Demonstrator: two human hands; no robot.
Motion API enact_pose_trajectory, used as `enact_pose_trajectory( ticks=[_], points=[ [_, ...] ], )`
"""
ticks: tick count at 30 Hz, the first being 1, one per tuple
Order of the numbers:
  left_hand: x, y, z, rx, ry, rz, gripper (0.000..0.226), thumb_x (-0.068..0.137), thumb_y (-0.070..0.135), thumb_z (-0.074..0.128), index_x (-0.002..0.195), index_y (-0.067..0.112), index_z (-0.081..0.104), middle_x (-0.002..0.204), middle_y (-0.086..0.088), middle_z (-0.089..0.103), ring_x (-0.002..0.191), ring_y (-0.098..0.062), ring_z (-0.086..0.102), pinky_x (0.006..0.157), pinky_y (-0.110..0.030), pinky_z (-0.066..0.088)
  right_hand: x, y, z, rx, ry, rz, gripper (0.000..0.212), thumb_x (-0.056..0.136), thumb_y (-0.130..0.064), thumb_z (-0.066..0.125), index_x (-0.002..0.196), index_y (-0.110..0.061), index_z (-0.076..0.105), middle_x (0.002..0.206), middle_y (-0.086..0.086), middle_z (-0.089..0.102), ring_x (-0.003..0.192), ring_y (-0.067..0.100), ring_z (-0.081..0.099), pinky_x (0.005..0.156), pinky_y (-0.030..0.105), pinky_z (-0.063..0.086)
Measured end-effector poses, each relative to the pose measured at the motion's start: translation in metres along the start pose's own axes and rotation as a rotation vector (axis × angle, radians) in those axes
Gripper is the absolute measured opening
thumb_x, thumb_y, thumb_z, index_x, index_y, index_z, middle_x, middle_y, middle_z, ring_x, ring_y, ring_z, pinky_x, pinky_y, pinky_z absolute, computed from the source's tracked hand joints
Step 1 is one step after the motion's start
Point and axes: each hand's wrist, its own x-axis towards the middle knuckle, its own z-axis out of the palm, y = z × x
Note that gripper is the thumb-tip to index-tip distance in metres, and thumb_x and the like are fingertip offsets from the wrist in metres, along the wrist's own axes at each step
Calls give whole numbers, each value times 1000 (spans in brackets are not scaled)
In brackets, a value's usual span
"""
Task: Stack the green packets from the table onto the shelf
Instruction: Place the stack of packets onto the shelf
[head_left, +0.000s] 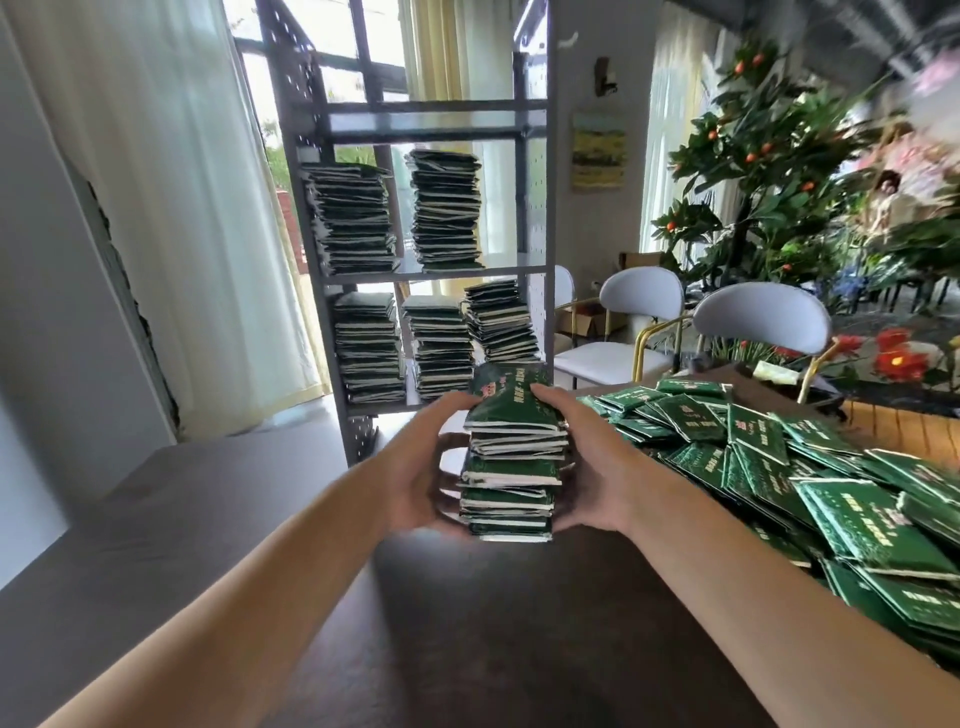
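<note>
So rn we've got a tall stack of green packets (511, 457) squeezed between both hands, held up over the near edge of the dark table (519, 623). Left hand (421, 467) is wrapped on the left side w/ the thumb up by the top packet, right hand (587, 467) cups the right side, fingers curled round the bottom. Both hands are closed firmly on the stack, nothing loose as far as we can see. Can't tell if the bottom packet is touching the table or just above it, looks lifted tho.

Step-wise, we'd say this is the carry bit: batch gathered and squared up, not yet on the shelf (431, 275). The shelf is straight ahead, well apart from us, w/ two piles on the middle level (447, 208) and three on the lower level (441, 343). The rightmost lower pile leans a bit.

Still a big loose heap of packets (779, 467) on the table to our right, so imo the task is maybe halfway, prob more trips to go.

Next move, we reckon: walk the stack over and keep the side pressure even, bc the packets are slick and the stack's edges are already uneven. The middle level has free space to the right of its two piles, so that looks like the obvious spot. Set it down flat, then let go w/ both hands together so it doesn't topple into the neighbour. The top level looks bare, fwiw.
</note>
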Motion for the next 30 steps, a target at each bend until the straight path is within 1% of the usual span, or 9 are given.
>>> enact_pose_trajectory(
  ticks=[3,5,6,9,11,13,16,22,30],
  points=[
    [-13,31,4,33,-3,88,55,78,63,63,109,17,69,100,-18,77,99,-39,71,88,-54,57,-13,-37,4,-15,-25,-64,58,83,-62,64,116,-14,72,107,16,76,104,37,69,95,57,52],
    [-20,57,8,47,-11,137,52,85,63,57,105,17,70,88,-11,78,97,-36,70,90,-53,57,-20,-66,7,-36,-27,-123,53,86,-60,62,112,-15,73,105,14,77,101,35,70,89,54,54],
    [-23,69,11,52,-16,159,53,86,63,56,106,16,70,90,-10,78,98,-35,70,89,-52,57,-21,-80,7,-44,-19,-148,53,85,-60,63,112,-15,74,105,13,77,101,34,71,89,54,55],
    [-32,112,22,62,-31,228,65,81,65,62,123,15,67,116,-16,73,104,-37,70,83,-52,59,-25,-125,12,-71,-11,-209,63,77,-64,69,121,-19,72,114,12,75,108,37,68,98,63,48],
    [-36,135,26,59,-22,262,68,79,65,65,126,16,64,123,-20,69,106,-40,69,87,-55,58,-28,-148,15,-81,3,-248,65,76,-65,69,123,-20,71,115,12,74,109,37,68,98,64,47],
    [-35,154,29,74,-28,286,70,79,67,65,126,16,63,123,-20,68,108,-43,67,92,-57,56,-30,-166,15,-95,-15,-285,61,80,-65,64,117,-18,73,113,12,75,106,36,69,98,60,48],
    [-29,173,30,80,-37,307,72,79,70,63,127,15,63,121,-19,69,107,-43,67,89,-55,57,-28,-185,17,-108,-50,-298,55,85,-66,57,104,-17,76,108,13,76,101,34,70,97,54,51],
    [-13,191,26,100,-47,327,70,83,69,60,124,13,64,119,-20,70,106,-43,68,87,-55,58,-10,-202,19,-158,-38,-321,67,82,-68,60,123,-16,71,116,14,74,111,39,67,103,61,46],
    [3,202,20,83,-54,318,71,83,69,61,125,12,62,121,-23,67,107,-44,66,93,-60,54,7,-214,20,-178,-3,-330,62,87,-65,56,122,-16,71,114,16,74,110,39,67,100,60,48]
  ],
)
